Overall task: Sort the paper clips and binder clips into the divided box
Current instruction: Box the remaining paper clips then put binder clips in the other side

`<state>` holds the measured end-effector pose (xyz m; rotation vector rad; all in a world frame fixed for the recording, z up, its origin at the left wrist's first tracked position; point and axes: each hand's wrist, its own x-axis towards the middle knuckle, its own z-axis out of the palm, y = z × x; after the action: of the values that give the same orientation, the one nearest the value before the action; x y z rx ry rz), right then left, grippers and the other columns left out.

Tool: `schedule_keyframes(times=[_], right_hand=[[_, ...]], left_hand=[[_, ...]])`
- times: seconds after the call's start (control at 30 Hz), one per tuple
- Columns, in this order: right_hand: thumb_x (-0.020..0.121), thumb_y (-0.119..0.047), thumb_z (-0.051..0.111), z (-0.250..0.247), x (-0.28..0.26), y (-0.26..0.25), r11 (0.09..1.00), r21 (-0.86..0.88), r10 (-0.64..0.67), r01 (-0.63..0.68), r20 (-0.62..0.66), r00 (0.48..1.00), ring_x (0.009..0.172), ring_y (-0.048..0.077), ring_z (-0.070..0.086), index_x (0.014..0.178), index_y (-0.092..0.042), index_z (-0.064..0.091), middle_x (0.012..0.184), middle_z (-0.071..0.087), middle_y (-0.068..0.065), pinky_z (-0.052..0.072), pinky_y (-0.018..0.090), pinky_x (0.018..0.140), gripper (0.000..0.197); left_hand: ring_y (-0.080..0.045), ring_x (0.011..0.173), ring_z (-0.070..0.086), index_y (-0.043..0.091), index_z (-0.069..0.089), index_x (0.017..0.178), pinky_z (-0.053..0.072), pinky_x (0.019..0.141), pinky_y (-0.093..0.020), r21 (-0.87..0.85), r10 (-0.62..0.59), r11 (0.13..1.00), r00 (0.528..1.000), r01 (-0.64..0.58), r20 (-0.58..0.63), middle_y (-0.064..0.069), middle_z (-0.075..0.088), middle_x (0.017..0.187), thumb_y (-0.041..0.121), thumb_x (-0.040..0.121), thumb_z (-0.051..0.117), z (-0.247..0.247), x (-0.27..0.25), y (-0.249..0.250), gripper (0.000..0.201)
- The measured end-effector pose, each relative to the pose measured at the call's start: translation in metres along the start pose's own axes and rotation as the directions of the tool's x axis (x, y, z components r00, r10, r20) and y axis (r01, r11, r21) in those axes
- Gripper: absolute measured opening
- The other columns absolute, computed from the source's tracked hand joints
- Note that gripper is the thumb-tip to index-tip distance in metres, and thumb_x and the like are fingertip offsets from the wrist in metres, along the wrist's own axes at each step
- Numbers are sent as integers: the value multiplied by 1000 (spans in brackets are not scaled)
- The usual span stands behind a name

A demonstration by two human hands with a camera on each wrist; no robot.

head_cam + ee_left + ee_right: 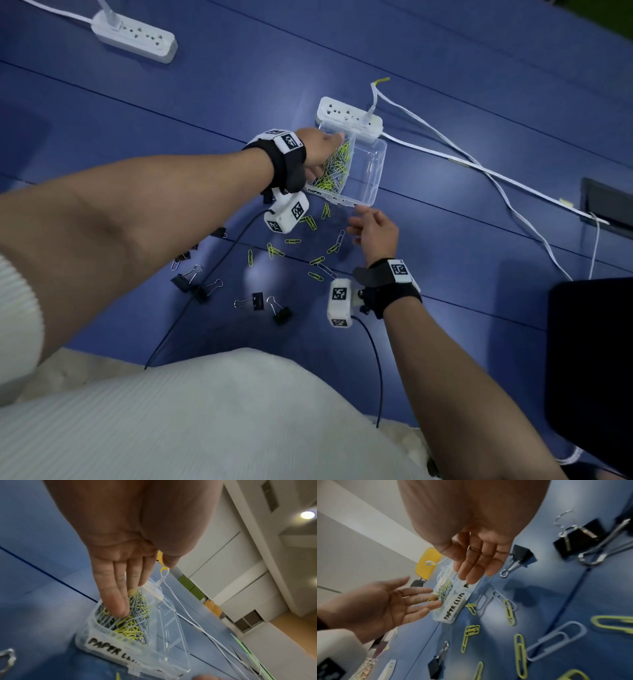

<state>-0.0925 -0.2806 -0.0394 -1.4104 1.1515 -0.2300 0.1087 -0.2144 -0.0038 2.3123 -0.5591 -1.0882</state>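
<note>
The left hand (120, 563), fingers straight, touches the paper clips (135, 616) piled in the divided box's (371, 171) labelled compartment, lettering legible only in the wrist views. The right hand (375, 229) hovers relaxed, empty. Loose clips (291, 241) and binder clips (257, 301) litter the surface (137, 144); a power strip (349, 114) touches the box.

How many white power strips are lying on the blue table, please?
2. The far power strip lies at the top left of the head view. The near power strip lies just behind the clear box, with a white cable plugged into it. Others may lie outside the view.
</note>
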Motion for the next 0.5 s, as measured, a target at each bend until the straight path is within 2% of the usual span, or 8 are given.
schedule_keyframes(times=[0.07,0.13,0.2,0.27,0.3,0.37,0.4,0.5], right_hand=[[92,-8,44,-2,-8,5,999,-35,1,-1,-8,1000,53,12,59,84,-22,66,70,67,2,42,21,48,27],[92,-8,45,-5,-15,9,998,-65,-9,8,-11,1000,54,12,60,86,-21,66,70,67,2,43,18,46,25],[90,-8,47,-8,-22,12,995,-97,-19,18,-9,1000,54,13,61,86,-20,67,70,68,3,45,18,48,24],[86,-10,51,-12,-28,17,989,-144,-27,24,-19,999,56,14,63,81,-23,67,70,68,2,49,24,55,22],[83,-13,53,-15,-33,18,981,-194,-38,33,-24,999,60,16,64,80,-25,68,70,68,1,53,28,61,19],[79,-17,57,-22,-41,24,918,-392,-60,61,15,998,70,16,64,85,-25,69,73,67,-1,54,29,77,16],[78,-17,58,-25,-46,28,860,-505,-53,74,57,997,74,15,62,90,-25,68,75,65,-2,52,27,80,17],[77,-19,62,-34,-63,41,731,-676,8,92,144,990,86,18,62,94,-27,62,87,64,-4,52,30,84,19]], left_hand=[[-28,84,71,26,33,146,56,66,-28,-61,34,998,997,-31,64,-12,60,128,76,85,23,0,-3,-4,79],[-25,95,66,23,31,147,59,64,-35,-130,64,990,992,-50,107,-9,44,145,73,87,25,0,-10,-8,79],[-23,98,63,16,37,145,59,64,-36,-226,77,973,992,-52,104,-7,42,146,67,91,27,-2,-20,-12,74],[-21,94,65,17,49,135,58,62,-34,-295,92,952,996,-85,9,-5,53,135,62,93,31,-2,-31,-19,64],[-22,93,66,19,56,127,57,64,-34,-263,108,957,992,-121,-63,-4,60,127,58,94,34,-1,-37,-24,56],[-27,93,64,18,64,109,53,76,-35,-14,196,979,965,-201,-173,-6,68,108,50,94,42,2,-55,-40,41],[-28,93,63,17,65,102,49,78,-32,161,257,959,952,-231,-164,-7,69,102,44,93,47,6,-63,-51,34],[-25,97,62,22,66,104,42,77,-25,494,306,817,950,-299,68,-2,68,102,35,90,57,24,-91,-85,20]])
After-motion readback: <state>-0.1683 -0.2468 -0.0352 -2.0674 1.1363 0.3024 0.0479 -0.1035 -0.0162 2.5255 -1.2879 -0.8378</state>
